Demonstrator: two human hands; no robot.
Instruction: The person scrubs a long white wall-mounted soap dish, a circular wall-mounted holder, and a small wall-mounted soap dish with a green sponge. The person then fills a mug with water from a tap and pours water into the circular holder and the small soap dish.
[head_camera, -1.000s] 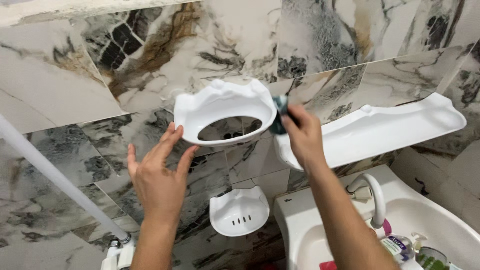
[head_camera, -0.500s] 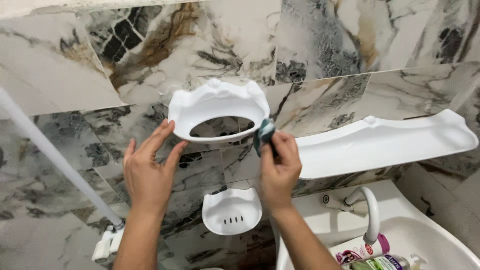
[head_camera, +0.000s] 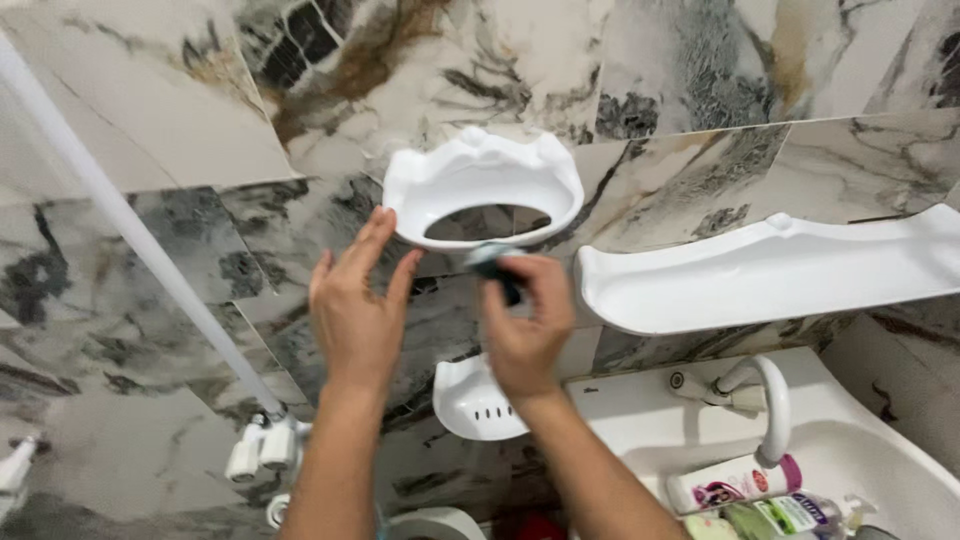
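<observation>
Dark green cloth (head_camera: 490, 258), soft and pliable, sits pinched in my right hand (head_camera: 520, 335) against the front underside of the white wall-mounted ring holder (head_camera: 482, 190). Left hand (head_camera: 358, 310) open, fingertips touching the rim. Holder looks rigid, glossy, probably slippery; steady it by the rim.

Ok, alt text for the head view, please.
Right hand presses a dark green cloth under a white ring-shaped wall holder; left hand steadies its left rim, on a marbled tile wall.
</observation>
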